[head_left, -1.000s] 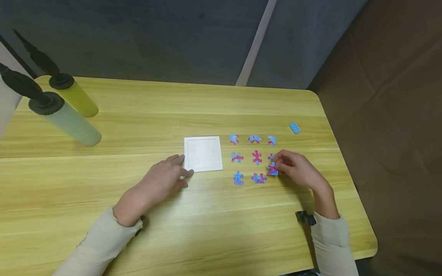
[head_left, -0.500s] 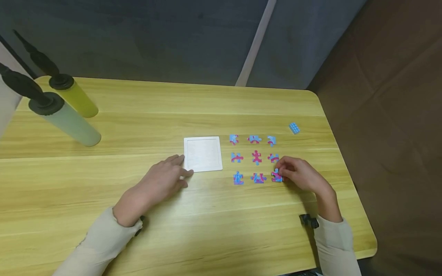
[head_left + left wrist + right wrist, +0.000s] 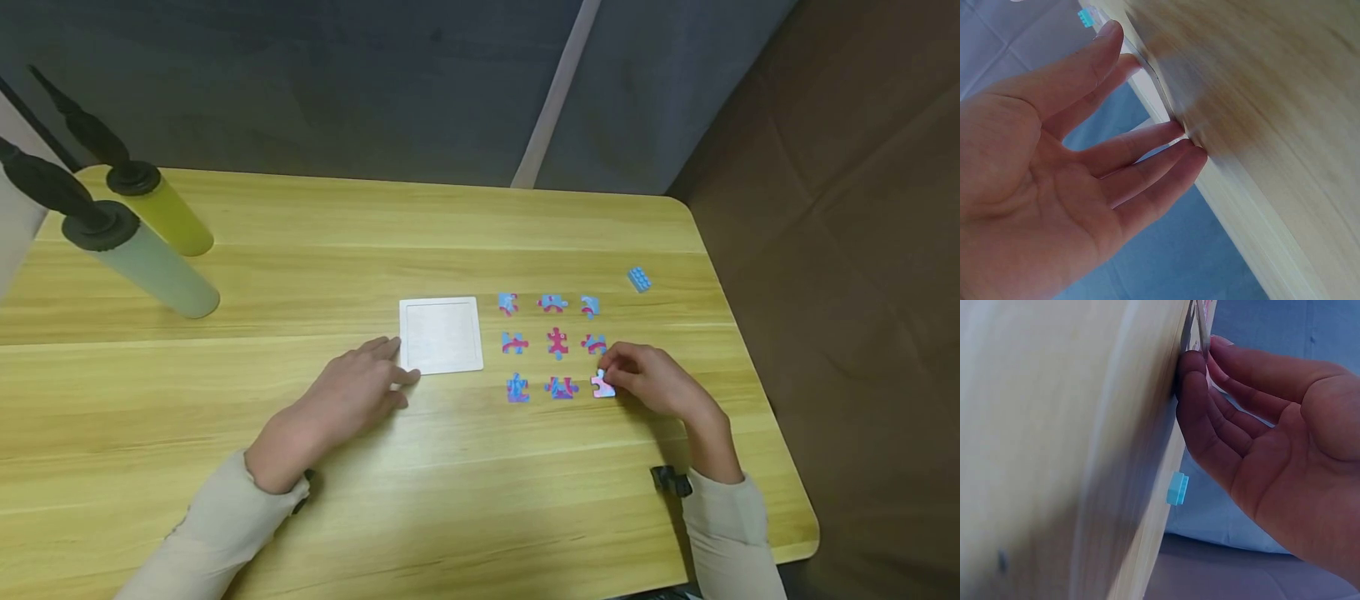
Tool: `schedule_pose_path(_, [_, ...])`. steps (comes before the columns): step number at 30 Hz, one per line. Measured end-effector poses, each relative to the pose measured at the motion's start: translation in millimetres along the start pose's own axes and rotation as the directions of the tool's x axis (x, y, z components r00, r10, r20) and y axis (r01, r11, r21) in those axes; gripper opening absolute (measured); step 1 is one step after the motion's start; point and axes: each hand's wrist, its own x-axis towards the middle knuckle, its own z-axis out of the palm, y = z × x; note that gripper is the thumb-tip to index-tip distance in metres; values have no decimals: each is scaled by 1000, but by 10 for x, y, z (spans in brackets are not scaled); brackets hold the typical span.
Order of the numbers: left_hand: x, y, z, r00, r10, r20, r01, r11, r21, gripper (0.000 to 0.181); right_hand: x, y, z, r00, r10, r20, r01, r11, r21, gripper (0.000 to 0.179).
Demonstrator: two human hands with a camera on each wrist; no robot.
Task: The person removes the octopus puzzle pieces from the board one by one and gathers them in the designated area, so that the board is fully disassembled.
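Observation:
My right hand (image 3: 651, 377) pinches a jigsaw piece (image 3: 602, 386) at the near right corner of a grid of pieces. In the right wrist view this jigsaw piece (image 3: 1202, 328) is seen edge-on between thumb and fingers, tilted against the wood. The other pink and blue pieces lie apart in rows, among them a red middle piece (image 3: 557, 342) and a blue-pink piece (image 3: 594, 343) just beyond my fingertips. Left of them lies a white square puzzle tray (image 3: 441, 335). With fingers extended, my left hand (image 3: 352, 392) touches the tray's left edge and near corner.
A small blue toy brick (image 3: 640, 279) lies beyond the pieces at the right. Two pump-like cylinders, one yellow (image 3: 172, 217) and one pale green (image 3: 161, 271), stand at the far left. The wooden table (image 3: 450, 500) meets a dark curtain (image 3: 337, 92) at the back.
My right hand has moved slightly right and toward me, bringing the held piece to the near row's right end. Its face now looks pale with glare. The left hand stays still.

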Motion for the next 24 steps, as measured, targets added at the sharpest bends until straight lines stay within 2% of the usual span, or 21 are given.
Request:
schedule_pose_path(14, [-5,-4,4,1000,-6,-10,6,1000,0,33,57,-55,-55,1000,-6,-15,5,998,-64,9])
schedule_pose_path(20, [-2,-34,5,1000,2,5,-1,999,-43,37,132,-253,-224,993,-92,-74,80,985,-152,14])
schedule_pose_path(24, [-12,-87,-40,999,-3,33,6,996,-86,57,197,-407,-316,980,-180,-91,164,974,-160,24])
